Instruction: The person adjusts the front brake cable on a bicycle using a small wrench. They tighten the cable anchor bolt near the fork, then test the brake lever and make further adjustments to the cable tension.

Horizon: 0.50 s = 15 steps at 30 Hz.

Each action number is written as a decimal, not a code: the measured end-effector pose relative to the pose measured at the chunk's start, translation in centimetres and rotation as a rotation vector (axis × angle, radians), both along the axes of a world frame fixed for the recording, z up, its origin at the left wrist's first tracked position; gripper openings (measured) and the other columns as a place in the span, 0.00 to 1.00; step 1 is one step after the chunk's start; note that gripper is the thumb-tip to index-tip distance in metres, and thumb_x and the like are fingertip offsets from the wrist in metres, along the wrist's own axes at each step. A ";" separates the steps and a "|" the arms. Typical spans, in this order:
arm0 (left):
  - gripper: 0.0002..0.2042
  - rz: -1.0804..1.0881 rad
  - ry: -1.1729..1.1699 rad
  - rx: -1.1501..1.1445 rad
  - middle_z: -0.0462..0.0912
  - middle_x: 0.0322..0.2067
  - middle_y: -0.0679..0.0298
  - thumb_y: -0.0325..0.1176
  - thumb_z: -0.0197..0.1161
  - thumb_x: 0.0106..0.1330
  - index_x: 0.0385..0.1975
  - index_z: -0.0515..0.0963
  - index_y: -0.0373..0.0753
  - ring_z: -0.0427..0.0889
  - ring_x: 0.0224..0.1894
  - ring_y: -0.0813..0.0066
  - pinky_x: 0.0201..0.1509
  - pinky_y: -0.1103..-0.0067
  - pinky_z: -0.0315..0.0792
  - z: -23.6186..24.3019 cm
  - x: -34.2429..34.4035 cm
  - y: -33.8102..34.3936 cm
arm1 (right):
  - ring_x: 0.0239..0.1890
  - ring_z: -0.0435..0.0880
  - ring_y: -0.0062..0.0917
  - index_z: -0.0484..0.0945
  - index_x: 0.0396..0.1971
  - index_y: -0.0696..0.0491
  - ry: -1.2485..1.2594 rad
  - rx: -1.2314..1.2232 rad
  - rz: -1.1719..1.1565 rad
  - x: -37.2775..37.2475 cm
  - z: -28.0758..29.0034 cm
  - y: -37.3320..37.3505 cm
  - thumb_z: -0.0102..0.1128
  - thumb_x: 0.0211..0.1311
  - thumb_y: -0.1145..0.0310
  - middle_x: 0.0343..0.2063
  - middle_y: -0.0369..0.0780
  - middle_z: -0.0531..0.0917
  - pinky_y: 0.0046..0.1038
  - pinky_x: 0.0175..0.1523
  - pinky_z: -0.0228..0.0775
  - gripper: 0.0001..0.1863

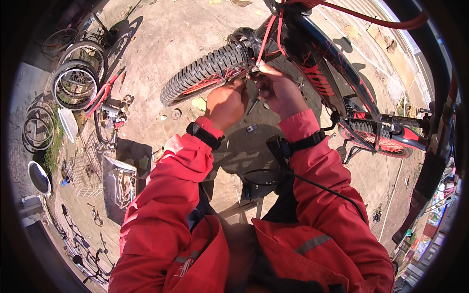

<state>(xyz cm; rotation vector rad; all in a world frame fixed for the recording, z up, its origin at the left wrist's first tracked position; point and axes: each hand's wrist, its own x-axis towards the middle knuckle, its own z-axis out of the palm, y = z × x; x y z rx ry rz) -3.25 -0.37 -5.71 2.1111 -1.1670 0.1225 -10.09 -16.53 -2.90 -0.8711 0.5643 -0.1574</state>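
Note:
A black and red bicycle [317,73] stands before me, its knobbly front tyre [200,73] pointing to the left. Both my hands are at the brake beside the front wheel, close together. My left hand [227,103] is closed, its fingertips at the wheel side of the brake; what they grip is hidden. At the lower end of a red brake cable [267,39], the thumb and forefinger of my right hand [283,94] are pinched together. The other right fingers are curled under. Red sleeves and black wrist straps cover my forearms.
Below my hands, a dark slim tool [253,105] and a small metal piece [251,128] lie on the concrete. Loose wheels [75,84], a red frame part [105,93], a wire basket [85,171] and a grey bin [117,195] stand left. A black cable crosses my right arm.

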 end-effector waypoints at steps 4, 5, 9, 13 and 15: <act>0.11 0.098 0.256 0.021 0.83 0.27 0.46 0.39 0.61 0.67 0.36 0.78 0.36 0.83 0.33 0.43 0.38 0.58 0.76 0.8 -0.2 -0.6 | 0.22 0.77 0.16 0.84 0.37 0.53 0.009 -0.005 -0.013 0.0 0.0 0.0 0.67 0.68 0.59 0.29 0.34 0.84 0.19 0.25 0.60 0.12; 0.12 0.115 0.318 0.023 0.83 0.28 0.45 0.40 0.62 0.68 0.37 0.78 0.36 0.83 0.33 0.42 0.38 0.57 0.76 0.9 -0.1 -0.8 | 0.22 0.77 0.16 0.84 0.37 0.53 0.009 -0.004 -0.012 0.0 0.1 0.1 0.68 0.68 0.59 0.29 0.34 0.84 0.19 0.25 0.59 0.12; 0.12 0.142 0.558 -0.090 0.84 0.27 0.47 0.40 0.63 0.70 0.39 0.78 0.35 0.83 0.31 0.46 0.37 0.61 0.76 0.4 0.3 -2.0 | 0.21 0.76 0.16 0.83 0.36 0.53 0.004 0.001 -0.013 -0.1 0.2 0.1 0.68 0.67 0.57 0.28 0.35 0.84 0.19 0.25 0.59 0.13; 0.05 0.135 1.040 -0.415 0.83 0.23 0.60 0.30 0.63 0.71 0.38 0.79 0.35 0.82 0.25 0.71 0.31 0.72 0.74 -0.6 -0.2 -3.0 | 0.21 0.76 0.16 0.82 0.35 0.53 0.022 -0.007 -0.026 -0.1 0.2 0.1 0.68 0.67 0.58 0.27 0.35 0.83 0.18 0.25 0.58 0.13; 0.03 0.120 1.104 -0.446 0.82 0.23 0.65 0.27 0.62 0.72 0.36 0.79 0.35 0.78 0.25 0.80 0.29 0.77 0.72 -0.9 -0.4 -3.2 | 0.21 0.76 0.15 0.82 0.35 0.53 0.007 0.003 -0.013 -0.1 0.0 0.1 0.69 0.67 0.58 0.28 0.35 0.83 0.18 0.25 0.58 0.13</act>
